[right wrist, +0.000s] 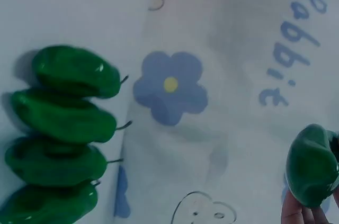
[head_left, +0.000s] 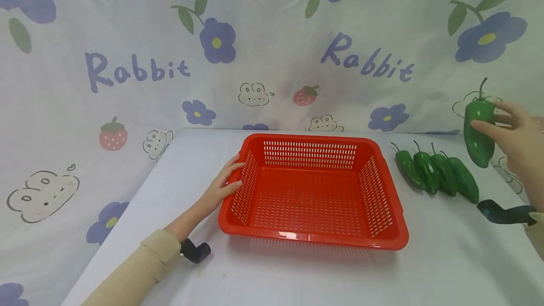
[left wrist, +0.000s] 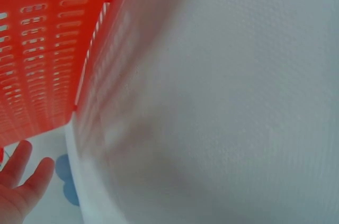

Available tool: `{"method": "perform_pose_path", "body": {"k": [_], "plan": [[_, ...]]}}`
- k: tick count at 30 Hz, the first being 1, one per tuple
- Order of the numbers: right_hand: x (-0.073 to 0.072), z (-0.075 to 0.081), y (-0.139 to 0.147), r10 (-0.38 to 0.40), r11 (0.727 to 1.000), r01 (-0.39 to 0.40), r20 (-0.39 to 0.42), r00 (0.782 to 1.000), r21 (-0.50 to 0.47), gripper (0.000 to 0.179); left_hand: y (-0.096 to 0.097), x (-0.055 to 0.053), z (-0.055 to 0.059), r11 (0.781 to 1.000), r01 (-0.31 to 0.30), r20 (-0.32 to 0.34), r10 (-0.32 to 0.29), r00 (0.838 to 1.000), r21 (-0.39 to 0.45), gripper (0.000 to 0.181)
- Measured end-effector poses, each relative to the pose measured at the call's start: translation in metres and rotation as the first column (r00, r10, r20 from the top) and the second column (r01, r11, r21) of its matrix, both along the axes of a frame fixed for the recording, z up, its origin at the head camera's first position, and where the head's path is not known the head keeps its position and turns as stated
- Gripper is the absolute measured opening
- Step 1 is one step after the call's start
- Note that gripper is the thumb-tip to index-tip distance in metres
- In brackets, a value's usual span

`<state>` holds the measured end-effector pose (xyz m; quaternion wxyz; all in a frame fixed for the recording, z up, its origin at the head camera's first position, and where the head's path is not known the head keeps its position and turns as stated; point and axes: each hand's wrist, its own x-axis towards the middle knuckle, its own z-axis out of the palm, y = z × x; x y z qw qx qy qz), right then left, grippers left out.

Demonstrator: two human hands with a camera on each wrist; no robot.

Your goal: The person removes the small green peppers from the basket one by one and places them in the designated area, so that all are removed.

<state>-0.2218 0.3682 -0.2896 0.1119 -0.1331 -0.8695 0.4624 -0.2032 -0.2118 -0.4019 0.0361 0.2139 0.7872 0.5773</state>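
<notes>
My right hand [head_left: 516, 133] pinches a green chili pepper [head_left: 480, 133] between thumb and fingers, held up with its stem pointing upward. In the right wrist view that pepper [right wrist: 312, 166] shows at the lower right with fingertips under it. Several more green peppers [head_left: 445, 174] lie side by side on the table, below and left of the held one. A red perforated plastic basket [head_left: 312, 236] stands in the middle. Against its left rim rests my left hand [head_left: 223, 183], fingers extended; in the left wrist view, fingers [left wrist: 34, 181] spread beside the basket wall [left wrist: 47, 65].
The white table [head_left: 297, 277] runs back to a hanging cloth [head_left: 272, 51] printed with flowers, rabbits and strawberries. Black wrist devices [head_left: 196, 251] are worn on both arms. The row of peppers sits right of the basket, close to the table's back edge.
</notes>
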Motion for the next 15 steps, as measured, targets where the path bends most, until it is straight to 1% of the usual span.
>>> {"method": "perform_pose_path", "body": {"k": [3, 8, 11, 15], "plan": [[0.000, -0.005, 0.007, -0.016, 0.996, 0.014, 0.019, 1.000, 0.085, 0.073, 0.000, 0.000, 0.000, 1.000, -0.002, 0.007, 0.002, 1.000, -0.002, 0.049], [-0.004, -0.015, 0.019, -0.025, 0.977, 0.019, 0.024, 0.999, 0.214, 0.076, 0.000, 0.000, 0.000, 1.000, -0.006, 0.010, 0.006, 1.000, -0.004, 0.049], [-0.006, -0.022, 0.025, -0.048, 0.971, 0.036, 0.048, 0.998, 0.238, 0.078, 0.000, 0.000, -0.001, 1.000, -0.006, 0.009, 0.006, 1.000, -0.003, 0.049], [-0.006, -0.031, 0.030, -0.081, 0.972, 0.064, 0.065, 0.995, 0.224, 0.079, 0.001, 0.001, 0.000, 1.000, -0.004, 0.015, 0.004, 1.000, 0.003, 0.049]]}}
